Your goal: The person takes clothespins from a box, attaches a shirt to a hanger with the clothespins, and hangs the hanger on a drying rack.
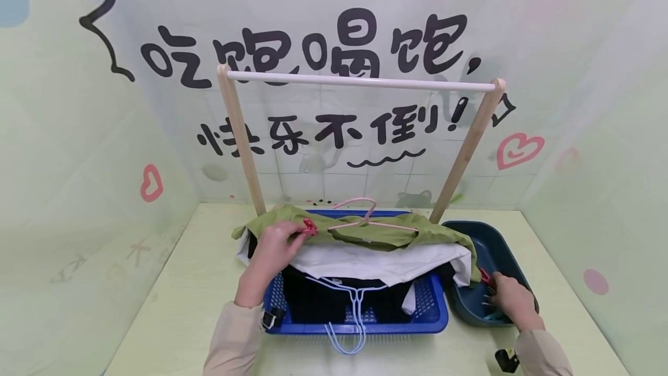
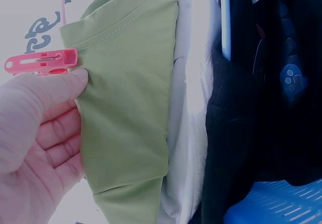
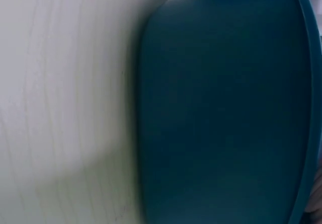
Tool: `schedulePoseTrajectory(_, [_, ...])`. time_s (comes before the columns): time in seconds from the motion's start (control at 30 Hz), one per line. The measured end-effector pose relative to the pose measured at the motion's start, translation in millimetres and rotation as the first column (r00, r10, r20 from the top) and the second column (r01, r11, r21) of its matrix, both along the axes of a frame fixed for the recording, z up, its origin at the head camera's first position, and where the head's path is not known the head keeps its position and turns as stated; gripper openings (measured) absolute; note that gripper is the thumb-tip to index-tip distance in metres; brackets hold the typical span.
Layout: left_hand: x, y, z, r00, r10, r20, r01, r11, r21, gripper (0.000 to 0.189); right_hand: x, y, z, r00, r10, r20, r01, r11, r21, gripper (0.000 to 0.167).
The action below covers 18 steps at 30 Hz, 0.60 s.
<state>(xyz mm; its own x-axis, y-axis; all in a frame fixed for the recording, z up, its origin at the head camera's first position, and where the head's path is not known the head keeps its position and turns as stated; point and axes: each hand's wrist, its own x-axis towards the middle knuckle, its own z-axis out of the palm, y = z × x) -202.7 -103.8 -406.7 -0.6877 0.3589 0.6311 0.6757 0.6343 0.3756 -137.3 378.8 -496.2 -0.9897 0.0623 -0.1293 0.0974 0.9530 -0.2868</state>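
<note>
My left hand (image 1: 273, 251) pinches a red clothespin (image 2: 48, 60) by the edge of a green shirt (image 2: 126, 88). In the left wrist view the thumb lies just below the clothespin, against the green cloth; the index finger is mostly hidden. A pink hanger (image 1: 363, 222) is in the shirt's neck opening. The shirt lies over a white garment (image 1: 360, 260) and black clothes (image 1: 318, 300). Over the dark teal basin (image 1: 498, 242), my right hand (image 1: 514, 300) holds another red clothespin (image 1: 485, 277) near the green sleeve end. The right wrist view shows mostly the basin's outer wall.
Beneath the clothes stands a blue plastic basket (image 1: 435, 312), with light blue hangers (image 1: 357, 306) hooked over its front. Behind it rises a rack with wooden posts (image 1: 242, 144) and a white bar (image 1: 360, 81). All stand on a pale wooden table (image 1: 182, 283) between printed curtains.
</note>
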Motion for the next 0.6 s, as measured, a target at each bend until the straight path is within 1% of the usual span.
schedulePoseTrajectory(0.17, [0.0, 0.4, 0.3, 1.000, 0.001, 0.003, -0.001, 1.000, -0.002, 0.007, -0.5, 2, -0.6, 0.999, 0.022, -0.037, -0.021, 1.000, 0.009, 0.016])
schedulePoseTrajectory(0.37, [-0.3, 0.5, 0.9, 1.000, 0.002, 0.001, -0.002, 1.000, 0.000, 0.007, 0.6, 4, 5.1, 0.990, 0.049, -0.136, -0.047, 0.999, 0.012, 0.021])
schedulePoseTrajectory(0.5, [-0.3, 0.5, 0.4, 1.000, 0.003, 0.009, -0.003, 1.000, 0.000, 0.007, 2.9, 2, 14.6, 0.978, 0.030, -0.206, -0.038, 0.999, -0.035, 0.029])
schedulePoseTrajectory(0.6, [-0.2, 0.6, -0.1, 1.000, 0.003, 0.011, -0.003, 1.000, 0.002, 0.007, 4.6, -2, 25.6, 0.961, 0.012, -0.275, -0.038, 0.995, -0.091, 0.033])
